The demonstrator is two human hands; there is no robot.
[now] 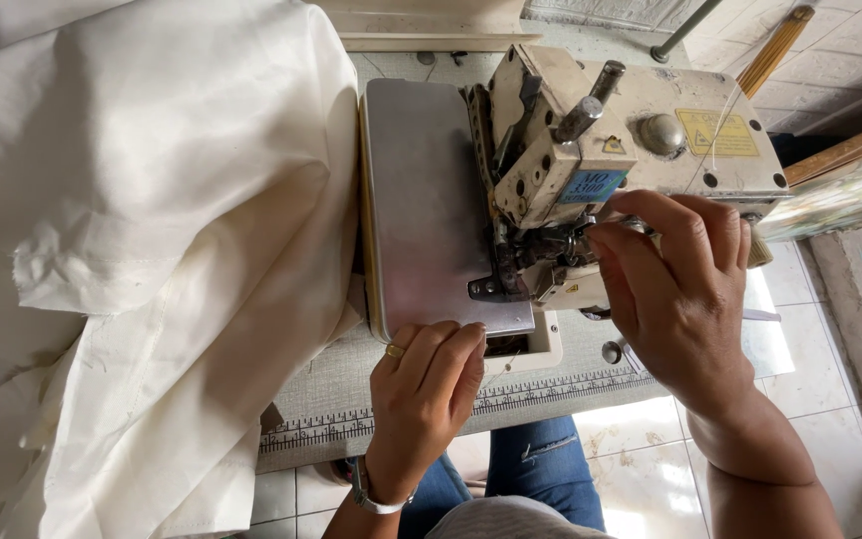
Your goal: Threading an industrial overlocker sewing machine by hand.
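Observation:
A cream overlock sewing machine (650, 140) stands on a grey table, with a shiny metal plate (421, 210) on its left side. My left hand (426, 394), wearing a gold ring and a wristband, rests with its fingertips on the near edge of that plate and holds nothing. My right hand (675, 289) reaches into the front of the machine beside the presser foot (501, 287); its fingertips pinch at small parts there, and what they grip is hidden. A large pile of cream fabric (142, 250) lies left of the machine.
A printed ruler strip (541, 391) runs along the table's near edge. Below it show my knees in blue jeans (536, 469) and a pale tiled floor. Wooden sticks (775, 48) and a board lean at the upper right.

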